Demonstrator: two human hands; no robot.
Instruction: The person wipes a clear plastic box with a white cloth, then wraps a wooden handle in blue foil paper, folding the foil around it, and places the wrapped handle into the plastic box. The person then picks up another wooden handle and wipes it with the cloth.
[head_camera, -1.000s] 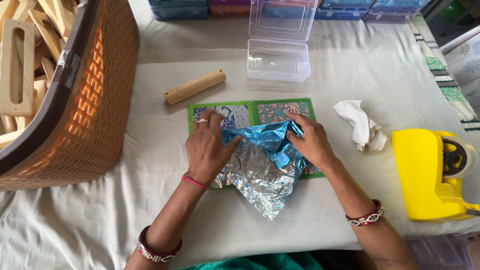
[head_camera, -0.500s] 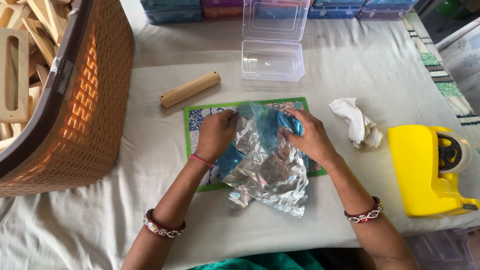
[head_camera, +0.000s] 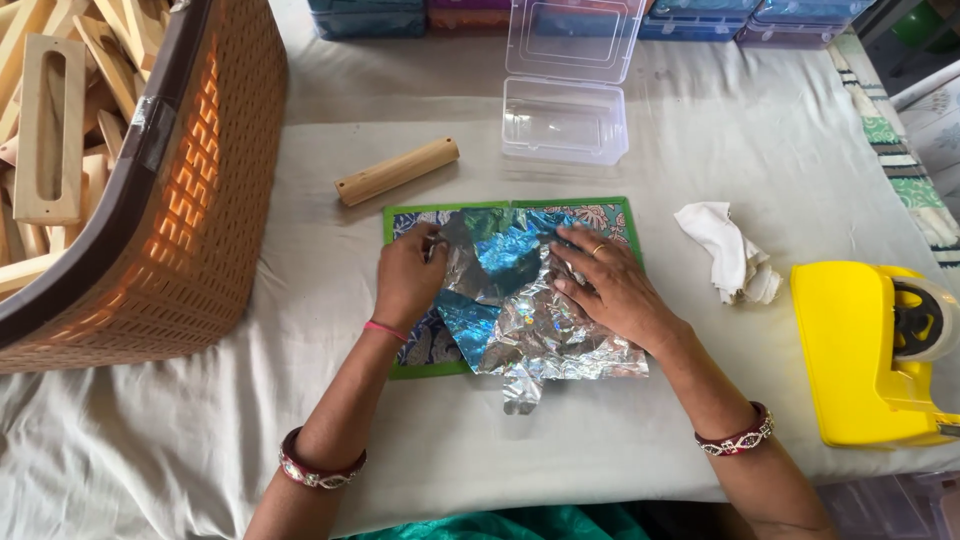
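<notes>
foil sheet (head_camera: 520, 320) 1 | wooden dowel (head_camera: 397, 171) 1 | clear box (head_camera: 565, 118) 1

Foil sheet (head_camera: 520, 320): crinkled silver, with blue reflective patches. Mat (head_camera: 610, 215) beneath: bright green border, blue-and-white floral print at left, multicoloured print at right. Basket (head_camera: 190, 230): orange-brown lattice weave, dark brown rim; wooden pieces (head_camera: 50, 130) inside pale tan. Wooden dowel (head_camera: 397, 171): light tan. Box (head_camera: 565, 110): clear, colourless. Cloth (head_camera: 728, 250): white. Tape dispenser (head_camera: 865, 350): yellow, black wheel. Desk (head_camera: 760, 130) cover: off-white. Bangles (head_camera: 320, 468): dark red.
</notes>
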